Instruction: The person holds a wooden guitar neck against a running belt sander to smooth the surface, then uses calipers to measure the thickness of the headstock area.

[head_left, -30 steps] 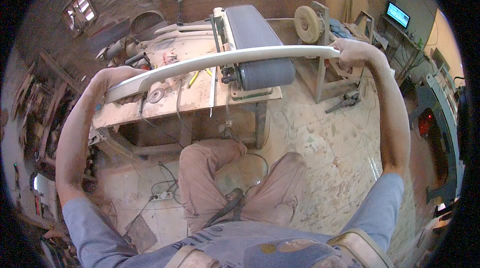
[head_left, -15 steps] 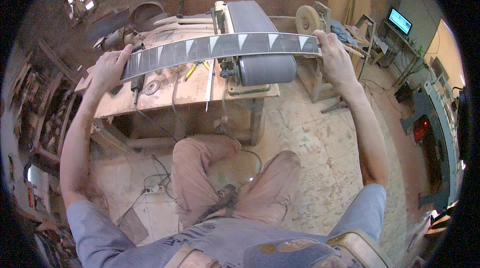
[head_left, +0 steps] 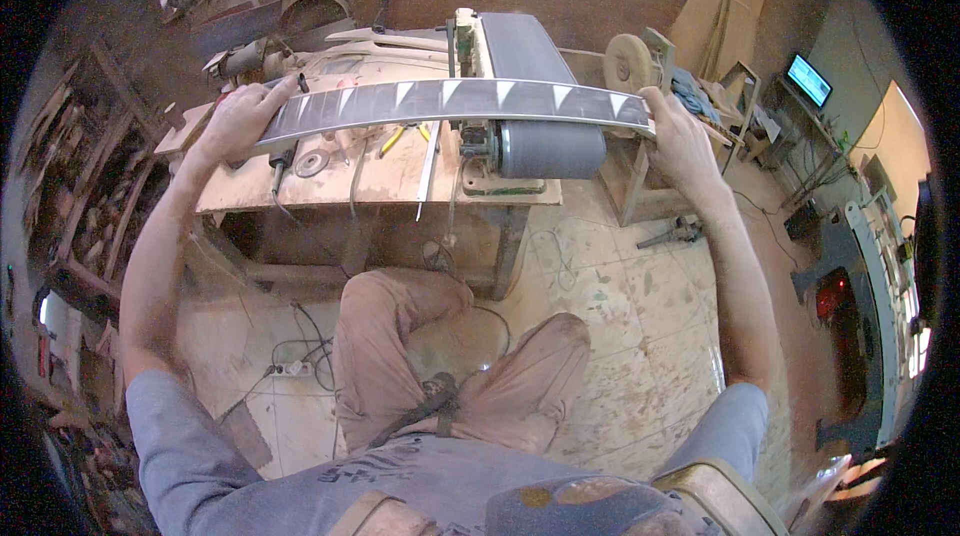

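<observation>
A long dark guitar fretboard [head_left: 425, 104] with pale edging and white fin-shaped inlays stretches level between my hands. Its left end is in my left hand [head_left: 236, 126], the fingers closed over it. My right hand [head_left: 684, 144] grips the opposite end, thumb on the near side. Beneath and behind the fretboard stands a belt sander [head_left: 552, 152], its wide grey belt running away from me over a front roller. The fretboard crosses above the roller; whether it touches the belt, I cannot tell.
On the wooden workbench [head_left: 330, 192] lie yellow-handled pliers [head_left: 390, 142], a metal ruler [head_left: 428, 174], a corded rotary tool [head_left: 283, 162] and a round disc [head_left: 312, 163]. A buffing wheel [head_left: 628, 62] stands right of the sander. Cables and a power strip [head_left: 293, 369] lie on the floor.
The view has shifted slightly, so the bench and sander sit a little lower and further right. My left hand's fingers reach further over the fretboard's end. Both hands keep their hold.
</observation>
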